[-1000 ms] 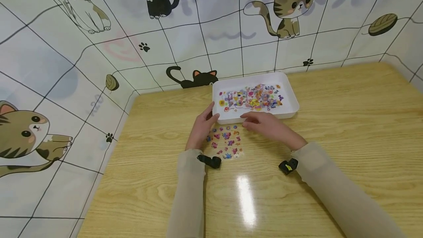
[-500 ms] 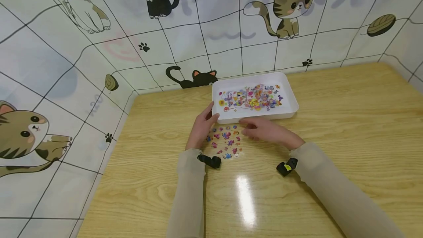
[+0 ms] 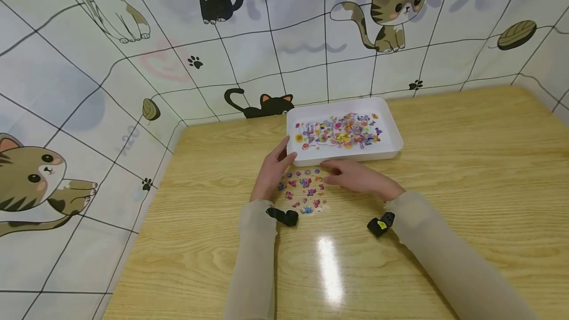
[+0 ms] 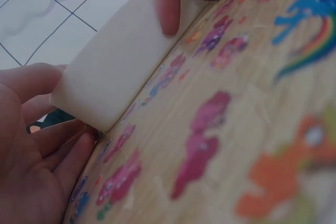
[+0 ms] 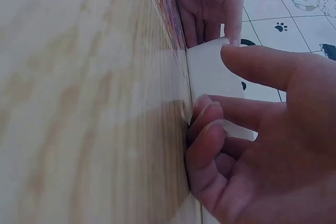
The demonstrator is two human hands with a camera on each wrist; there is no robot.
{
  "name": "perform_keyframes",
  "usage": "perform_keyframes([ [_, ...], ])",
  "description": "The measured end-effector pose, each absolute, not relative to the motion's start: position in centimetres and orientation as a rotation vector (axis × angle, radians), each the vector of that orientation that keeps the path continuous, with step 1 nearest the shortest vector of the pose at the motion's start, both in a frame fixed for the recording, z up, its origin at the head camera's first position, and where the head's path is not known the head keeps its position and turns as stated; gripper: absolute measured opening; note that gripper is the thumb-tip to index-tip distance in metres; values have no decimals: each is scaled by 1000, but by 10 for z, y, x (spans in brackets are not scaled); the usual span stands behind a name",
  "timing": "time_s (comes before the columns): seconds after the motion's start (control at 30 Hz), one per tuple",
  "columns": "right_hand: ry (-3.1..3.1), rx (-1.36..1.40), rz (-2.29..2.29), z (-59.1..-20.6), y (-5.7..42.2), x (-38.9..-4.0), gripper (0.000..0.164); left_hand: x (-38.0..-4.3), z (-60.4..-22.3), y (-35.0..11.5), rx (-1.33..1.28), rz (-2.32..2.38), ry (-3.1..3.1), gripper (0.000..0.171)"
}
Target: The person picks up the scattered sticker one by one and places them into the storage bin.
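A white rectangular tray (image 3: 390,135) stands near the wall, its floor covered with colourful stickers (image 3: 348,130). My left hand (image 3: 270,172) grips its front left corner, thumb on the front wall and fingers around the side. Flat on the table before the tray lies a clear sticker sheet (image 3: 306,192) with small pink, purple and blue figures. My right hand (image 3: 360,178) rests low at the sheet's upper right corner, next to the tray's front wall. Its fingers (image 5: 207,137) are loosely bent with the tips against the table, and the thumb (image 5: 257,64) stands apart from them.
The wooden table (image 3: 467,172) extends to both sides and toward me. Behind it rises a tiled wall (image 3: 302,58) with cat pictures, and another wall stands at the left. Small black cameras (image 3: 284,217) are strapped to both wrists.
My right hand has drawn down from the tray's front rim to the sheet's upper right corner and shifted slightly left. The left hand, the tray and the sheet stay put.
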State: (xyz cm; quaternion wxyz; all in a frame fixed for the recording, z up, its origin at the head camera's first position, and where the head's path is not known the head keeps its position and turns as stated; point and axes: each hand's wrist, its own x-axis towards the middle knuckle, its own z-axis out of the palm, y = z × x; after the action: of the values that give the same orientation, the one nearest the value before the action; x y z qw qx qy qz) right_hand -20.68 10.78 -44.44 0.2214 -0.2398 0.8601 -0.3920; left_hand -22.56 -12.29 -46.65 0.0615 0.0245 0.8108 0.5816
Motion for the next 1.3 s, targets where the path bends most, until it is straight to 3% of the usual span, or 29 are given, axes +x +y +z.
perform_keyframes([
  [0.73,2585,-697,-907,-443,94,-203,58,-226,-466,-124,89,1724,2491,55],
  [1.3,2518,-675,-935,-443,96,-204,36,-227,-468,-122,71,1705,2512,54],
])
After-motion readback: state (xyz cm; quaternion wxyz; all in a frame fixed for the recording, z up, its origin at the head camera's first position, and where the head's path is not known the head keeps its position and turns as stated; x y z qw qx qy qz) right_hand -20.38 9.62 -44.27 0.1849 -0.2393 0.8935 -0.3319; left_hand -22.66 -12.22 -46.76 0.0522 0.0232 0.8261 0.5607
